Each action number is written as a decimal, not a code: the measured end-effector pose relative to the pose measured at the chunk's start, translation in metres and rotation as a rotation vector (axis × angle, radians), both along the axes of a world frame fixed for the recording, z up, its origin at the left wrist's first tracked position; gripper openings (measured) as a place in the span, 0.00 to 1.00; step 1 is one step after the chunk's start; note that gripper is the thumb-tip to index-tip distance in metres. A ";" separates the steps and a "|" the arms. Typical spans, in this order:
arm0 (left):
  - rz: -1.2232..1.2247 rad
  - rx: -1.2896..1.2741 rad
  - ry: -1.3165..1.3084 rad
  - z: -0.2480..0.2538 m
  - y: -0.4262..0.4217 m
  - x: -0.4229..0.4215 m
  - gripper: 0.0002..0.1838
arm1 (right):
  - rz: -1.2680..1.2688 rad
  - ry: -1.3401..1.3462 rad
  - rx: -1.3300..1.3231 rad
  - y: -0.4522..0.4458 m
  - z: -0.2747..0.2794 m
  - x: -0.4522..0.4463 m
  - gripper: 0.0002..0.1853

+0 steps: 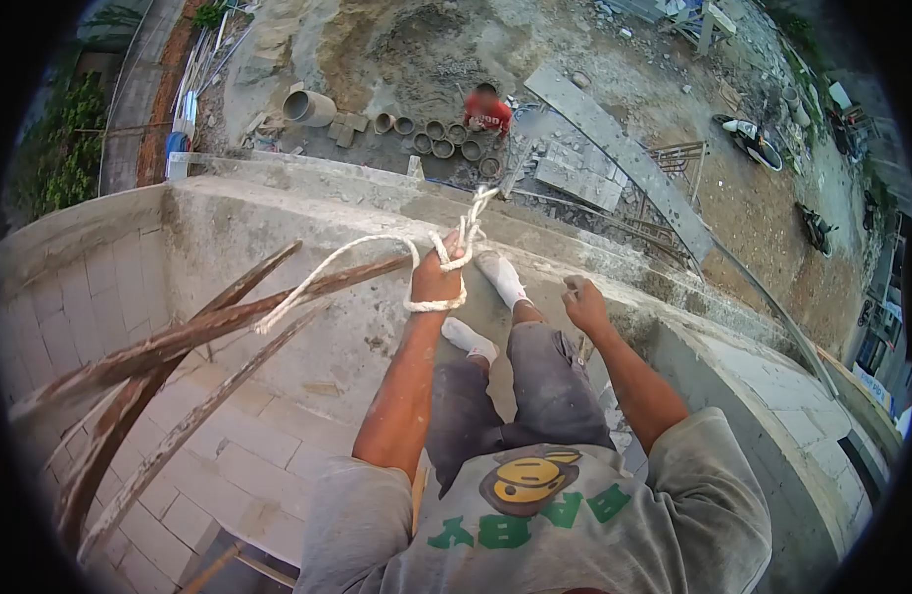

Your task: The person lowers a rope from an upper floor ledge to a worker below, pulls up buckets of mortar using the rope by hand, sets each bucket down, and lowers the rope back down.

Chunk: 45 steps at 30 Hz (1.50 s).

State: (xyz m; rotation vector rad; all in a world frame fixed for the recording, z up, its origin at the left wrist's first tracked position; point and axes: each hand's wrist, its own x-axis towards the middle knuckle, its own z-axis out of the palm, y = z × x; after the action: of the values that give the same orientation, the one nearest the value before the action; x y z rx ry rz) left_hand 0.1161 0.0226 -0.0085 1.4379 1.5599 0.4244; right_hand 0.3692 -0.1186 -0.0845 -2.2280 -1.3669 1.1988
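Observation:
My left hand (pixel 439 269) is closed round a white rope (pixel 438 305), held out in front of me. One turn of the rope circles the wrist and others cross the back of the hand. A loose end hangs off to the left over wooden poles. Past the fingers, the rope gathers in a twisted bunch above the concrete ledge. My right hand (pixel 586 306) is raised beside my knee with its fingers curled in, and no object shows in it. My feet, in pale socks (pixel 502 279), stand on the concrete between the hands.
Rough wooden poles (pixel 169 342) lean at my left by a block wall (pixel 90 282). Beyond the concrete ledge (pixel 307 213) is a drop to the ground. Below, a person in a red top (pixel 487 114) is near several buckets (pixel 443 148). A long plank (pixel 624 158) slants at the right.

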 end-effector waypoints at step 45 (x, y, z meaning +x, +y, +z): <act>0.171 -0.828 -0.415 -0.400 0.042 -0.001 0.25 | -0.174 0.196 -0.261 -0.033 -0.260 -0.097 0.10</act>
State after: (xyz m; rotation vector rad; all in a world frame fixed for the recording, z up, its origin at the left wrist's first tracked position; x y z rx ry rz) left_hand 0.1156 0.0646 -0.4081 0.5397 1.2835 0.1223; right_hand 0.2724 -0.1516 -0.3447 -2.2673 -0.9690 1.5584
